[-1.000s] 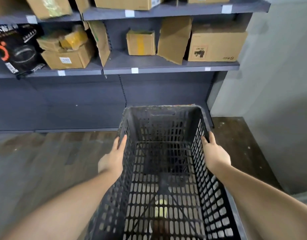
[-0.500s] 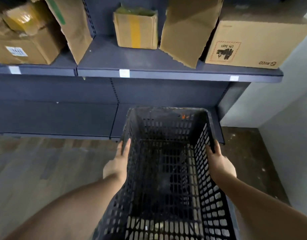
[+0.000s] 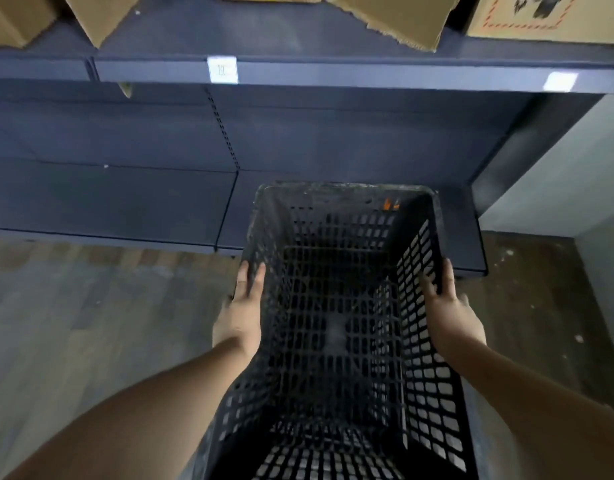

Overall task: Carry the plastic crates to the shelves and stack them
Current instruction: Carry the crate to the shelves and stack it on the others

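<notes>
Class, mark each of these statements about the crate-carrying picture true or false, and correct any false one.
1. Both hands grip the black plastic crate, the left hand and right hand on opposite sides. True.
2. The crate is full of boxes. False: it is empty.
3. Cardboard boxes sit on the upper shelf. True.
4. The crate already rests fully on the bottom shelf. False: it is held, only its far end over that shelf.

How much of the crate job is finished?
Done: the black crate has been carried right up to the shelves. In hand: the left hand and right hand each grip one long side, its far end over the bare bottom shelf. Left: setting it down and stacking; no other crates show here.
</notes>
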